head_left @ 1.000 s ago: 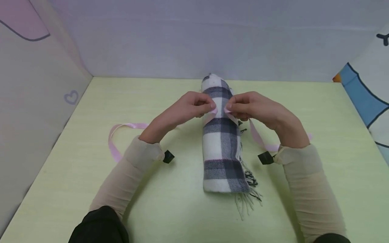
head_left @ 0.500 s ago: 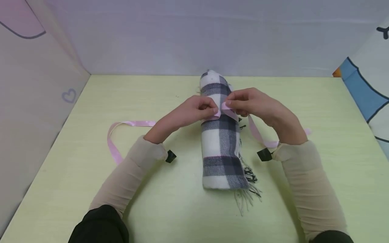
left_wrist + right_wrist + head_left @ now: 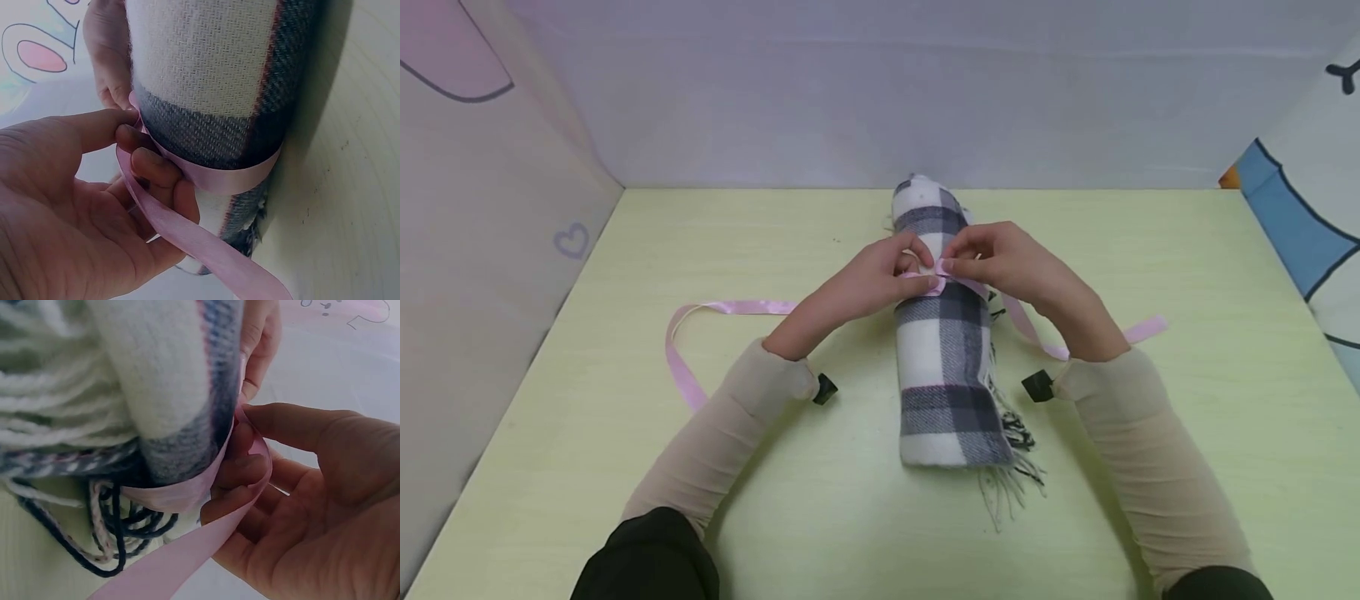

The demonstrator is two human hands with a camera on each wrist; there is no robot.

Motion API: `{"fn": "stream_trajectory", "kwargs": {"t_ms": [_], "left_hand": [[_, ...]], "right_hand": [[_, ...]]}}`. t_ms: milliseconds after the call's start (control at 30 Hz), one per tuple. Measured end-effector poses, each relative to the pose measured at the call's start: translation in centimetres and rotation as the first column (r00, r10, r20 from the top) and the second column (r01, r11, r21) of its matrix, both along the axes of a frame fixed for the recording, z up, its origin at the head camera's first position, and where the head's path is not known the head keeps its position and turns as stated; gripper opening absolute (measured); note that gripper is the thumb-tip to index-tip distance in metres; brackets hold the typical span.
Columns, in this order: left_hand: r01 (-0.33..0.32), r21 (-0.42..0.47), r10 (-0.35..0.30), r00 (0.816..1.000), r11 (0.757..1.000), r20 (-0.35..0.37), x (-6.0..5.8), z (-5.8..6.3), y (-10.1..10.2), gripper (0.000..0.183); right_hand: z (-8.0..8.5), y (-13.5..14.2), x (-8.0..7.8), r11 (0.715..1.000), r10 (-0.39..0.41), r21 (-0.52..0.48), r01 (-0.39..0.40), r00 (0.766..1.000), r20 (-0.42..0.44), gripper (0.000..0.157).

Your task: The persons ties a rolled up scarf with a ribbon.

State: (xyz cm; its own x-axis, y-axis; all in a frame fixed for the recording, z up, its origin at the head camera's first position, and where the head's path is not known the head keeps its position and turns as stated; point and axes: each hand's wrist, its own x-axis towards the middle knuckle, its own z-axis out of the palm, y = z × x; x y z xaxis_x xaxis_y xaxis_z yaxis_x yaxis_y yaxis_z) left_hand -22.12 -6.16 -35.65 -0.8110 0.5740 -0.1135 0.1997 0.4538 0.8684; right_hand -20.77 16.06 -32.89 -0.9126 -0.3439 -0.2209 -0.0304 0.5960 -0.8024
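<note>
A rolled plaid scarf, white and dark grey, lies lengthwise on the table with its fringe at the lower right. Around it passes a pink ribbon, whose loose ends trail off to both sides. On top of the roll, my left hand pinches the ribbon between thumb and fingertips. Just beside it, my right hand pinches the other part of the ribbon. The two hands' fingertips nearly meet, and they partly hide where the ribbon parts come together.
The pale yellow table is bounded by a light back wall and printed side panels. One ribbon tail curves over the table at the left, partly behind the left sleeve. Another tail lies beyond the right wrist.
My right hand has moved left toward the left hand, bringing its ribbon part over the middle of the roll. The left hand has shifted slightly right. The scarf stays in place.
</note>
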Motion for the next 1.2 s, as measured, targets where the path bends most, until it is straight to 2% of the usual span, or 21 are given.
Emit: {"fn": "stream_trajectory", "kwargs": {"t_ms": [267,500,800,1067,1200], "left_hand": [[0.02,0.015,-0.02,0.999,1.0,-0.041,0.2,-0.1,-0.3,0.02],[0.005,-0.007,-0.005,0.999,1.0,-0.042,0.4,0.0,-0.4,0.017],[0.013,-0.066,-0.016,0.999,0.998,-0.049,0.1,0.0,-0.1,0.014],[0.017,-0.098,-0.022,0.998,0.995,-0.052,0.0,0.1,0.2,0.015],[0.004,-0.113,-0.012,0.997,0.994,-0.073,0.0,0.0,0.3,0.016]], "right_hand": [[-0.4,-0.5,-0.1,1.0,-0.005,0.019,0.006,1.0,-0.027,0.014],[-0.5,-0.9,-0.3,0.999,-0.034,0.032,0.035,0.999,-0.023,0.019],[1.0,0.1,0.5,0.992,-0.034,0.117,0.046,0.994,-0.107,0.016],[0.6,-0.2,1.3,0.988,0.052,0.148,-0.038,0.994,-0.092,0.015],[0.2,-0.7,1.3,0.982,0.043,0.188,-0.027,0.996,-0.08,0.014]]}}
